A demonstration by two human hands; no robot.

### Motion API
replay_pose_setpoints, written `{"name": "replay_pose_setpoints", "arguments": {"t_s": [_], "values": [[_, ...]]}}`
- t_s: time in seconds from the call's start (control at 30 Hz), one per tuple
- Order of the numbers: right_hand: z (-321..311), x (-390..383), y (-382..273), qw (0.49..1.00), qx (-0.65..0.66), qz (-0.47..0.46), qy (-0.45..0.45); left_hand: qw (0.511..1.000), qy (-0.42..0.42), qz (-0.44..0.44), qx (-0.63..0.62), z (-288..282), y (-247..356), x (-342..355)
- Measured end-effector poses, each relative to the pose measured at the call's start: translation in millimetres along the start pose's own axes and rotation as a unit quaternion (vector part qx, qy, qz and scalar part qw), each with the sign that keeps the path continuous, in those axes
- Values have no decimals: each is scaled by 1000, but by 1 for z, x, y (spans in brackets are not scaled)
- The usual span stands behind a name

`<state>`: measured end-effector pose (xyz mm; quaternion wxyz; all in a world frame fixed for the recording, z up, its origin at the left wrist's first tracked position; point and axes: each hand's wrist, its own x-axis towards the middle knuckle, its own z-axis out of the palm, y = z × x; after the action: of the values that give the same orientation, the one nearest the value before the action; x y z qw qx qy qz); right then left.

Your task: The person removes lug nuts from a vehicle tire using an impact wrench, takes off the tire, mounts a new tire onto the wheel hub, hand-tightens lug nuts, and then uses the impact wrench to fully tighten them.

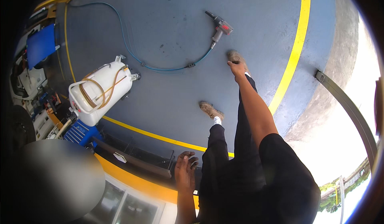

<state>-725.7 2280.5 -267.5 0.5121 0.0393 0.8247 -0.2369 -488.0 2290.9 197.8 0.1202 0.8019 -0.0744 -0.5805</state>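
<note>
The impact wrench [222, 26] lies beyond the right hand [237, 69], whose finger state I can't tell; the left hand [185, 171] curls loosely, half-open.

Counted left hand [185, 172] + right hand [238, 69] = 2. Left shoe [210, 109] + right shoe [236, 57] = 2. Left sock [217, 120] + right sock [247, 74] = 2. Blue hose [166, 69] + tan hose [83, 94] = 2, at least. Also 1 impact wrench [219, 27], 1 white tank [114, 99].
</note>
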Motion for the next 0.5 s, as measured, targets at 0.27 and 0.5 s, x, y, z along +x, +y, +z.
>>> {"name": "replay_pose_setpoints", "arguments": {"t_s": [0.27, 0.5], "values": [[161, 271, -39, 992, 93, 76, -28, 984, 90, -130, -83, 97, -65, 102], [67, 426, -84, 862, 456, 5, -222, 998, -11, -11, -55, 138, -39, 150]]}}
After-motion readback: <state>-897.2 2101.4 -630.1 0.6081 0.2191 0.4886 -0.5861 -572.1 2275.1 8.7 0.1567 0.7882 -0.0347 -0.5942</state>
